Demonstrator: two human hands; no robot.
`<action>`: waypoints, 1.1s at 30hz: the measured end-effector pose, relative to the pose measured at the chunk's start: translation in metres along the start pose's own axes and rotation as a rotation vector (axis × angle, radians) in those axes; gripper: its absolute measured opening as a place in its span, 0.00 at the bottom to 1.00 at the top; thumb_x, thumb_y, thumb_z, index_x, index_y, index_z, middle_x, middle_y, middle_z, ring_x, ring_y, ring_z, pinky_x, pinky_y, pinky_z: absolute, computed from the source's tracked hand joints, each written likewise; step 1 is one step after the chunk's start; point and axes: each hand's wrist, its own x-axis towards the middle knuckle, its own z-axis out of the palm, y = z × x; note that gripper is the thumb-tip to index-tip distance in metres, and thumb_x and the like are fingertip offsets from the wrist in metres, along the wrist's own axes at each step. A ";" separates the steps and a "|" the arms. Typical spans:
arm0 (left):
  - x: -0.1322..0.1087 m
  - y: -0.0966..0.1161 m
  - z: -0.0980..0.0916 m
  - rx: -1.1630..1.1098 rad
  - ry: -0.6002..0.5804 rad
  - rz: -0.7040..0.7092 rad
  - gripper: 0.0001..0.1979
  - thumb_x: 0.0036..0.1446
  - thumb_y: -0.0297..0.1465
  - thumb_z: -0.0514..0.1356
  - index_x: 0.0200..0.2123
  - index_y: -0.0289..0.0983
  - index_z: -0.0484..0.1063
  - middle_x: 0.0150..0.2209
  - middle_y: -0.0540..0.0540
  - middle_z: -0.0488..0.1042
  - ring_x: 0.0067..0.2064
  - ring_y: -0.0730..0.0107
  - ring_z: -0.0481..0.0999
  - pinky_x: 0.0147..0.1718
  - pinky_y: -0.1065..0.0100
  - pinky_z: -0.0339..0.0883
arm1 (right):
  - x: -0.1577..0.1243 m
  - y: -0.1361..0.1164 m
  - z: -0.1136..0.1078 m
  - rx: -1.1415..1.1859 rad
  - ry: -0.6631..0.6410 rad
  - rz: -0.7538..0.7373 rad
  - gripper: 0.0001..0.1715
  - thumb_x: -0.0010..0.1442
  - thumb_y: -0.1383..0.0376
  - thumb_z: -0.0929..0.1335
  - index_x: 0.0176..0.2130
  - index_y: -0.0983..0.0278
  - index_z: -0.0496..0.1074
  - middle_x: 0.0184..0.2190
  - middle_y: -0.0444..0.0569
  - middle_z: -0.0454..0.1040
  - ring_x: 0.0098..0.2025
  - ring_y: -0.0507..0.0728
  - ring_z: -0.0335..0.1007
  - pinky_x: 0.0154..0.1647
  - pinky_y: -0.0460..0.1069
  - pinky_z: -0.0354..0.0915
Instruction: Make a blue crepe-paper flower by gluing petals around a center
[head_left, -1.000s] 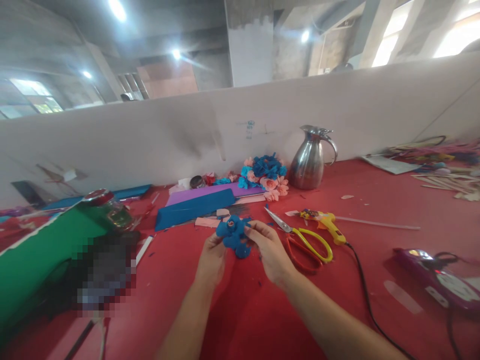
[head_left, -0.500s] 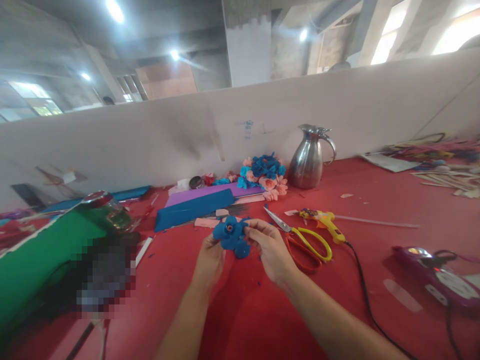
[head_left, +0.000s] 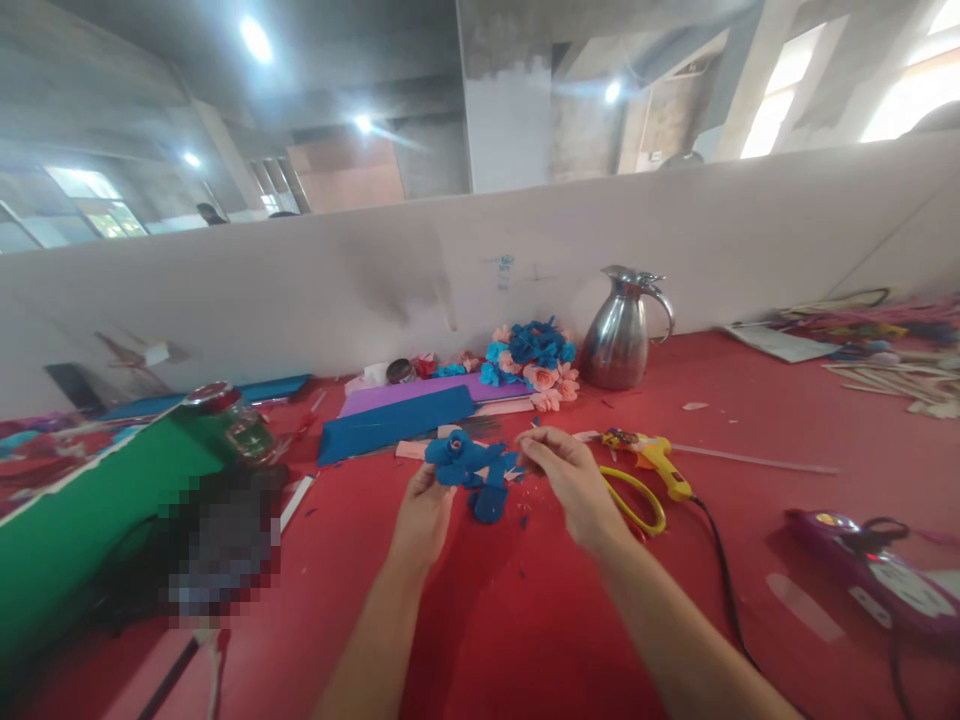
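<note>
My left hand (head_left: 424, 510) is closed on a blue paper flower (head_left: 457, 455), its rolled centre facing up. Below and right of the flower, rounded blue paper petals (head_left: 489, 505) and pale scraps lie on the red tabletop. My right hand (head_left: 570, 480) is apart from the flower, to its right, with thumb and fingertips pinched together. What it pinches, if anything, is too small to make out. Scissors with a yellow handle loop (head_left: 637, 500) are mostly hidden behind the right hand. Just beyond lies a yellow glue gun (head_left: 664, 465) with a clear glue stick in it.
Blue paper (head_left: 397, 420) and purple paper (head_left: 360, 400) lie ahead, near a pile of paper flowers (head_left: 536, 355). A steel jug (head_left: 619, 330) stands by the low white wall. At right is a purple power strip (head_left: 870, 565); at left, a green board (head_left: 127, 510) and a glass jar (head_left: 240, 425).
My right hand has moved off the flower to the right and now covers most of the scissors. The left hand keeps hold of the flower. The view has tilted slightly up.
</note>
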 end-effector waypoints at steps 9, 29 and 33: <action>-0.002 0.005 0.002 -0.159 -0.038 -0.036 0.10 0.38 0.28 0.71 0.29 0.39 0.79 0.30 0.50 0.81 0.35 0.71 0.77 0.45 0.68 0.65 | -0.024 0.028 -0.085 -1.392 -0.141 -0.002 0.22 0.54 0.69 0.65 0.49 0.69 0.71 0.46 0.62 0.73 0.50 0.68 0.68 0.50 0.56 0.59; -0.003 0.002 -0.004 -0.599 0.005 -0.252 0.12 0.41 0.18 0.67 0.29 0.37 0.77 0.26 0.49 0.79 0.31 0.70 0.77 0.38 0.66 0.73 | -0.048 0.029 -0.068 -0.331 -0.108 0.254 0.39 0.45 0.63 0.73 0.55 0.58 0.62 0.29 0.42 0.71 0.28 0.55 0.68 0.27 0.47 0.62; -0.005 -0.001 -0.002 -0.602 -0.040 -0.255 0.14 0.44 0.20 0.67 0.36 0.39 0.77 0.32 0.48 0.81 0.34 0.68 0.79 0.41 0.63 0.73 | -0.087 0.034 -0.049 0.103 -0.194 0.303 0.31 0.43 0.51 0.76 0.46 0.56 0.71 0.33 0.45 0.70 0.29 0.52 0.66 0.27 0.45 0.62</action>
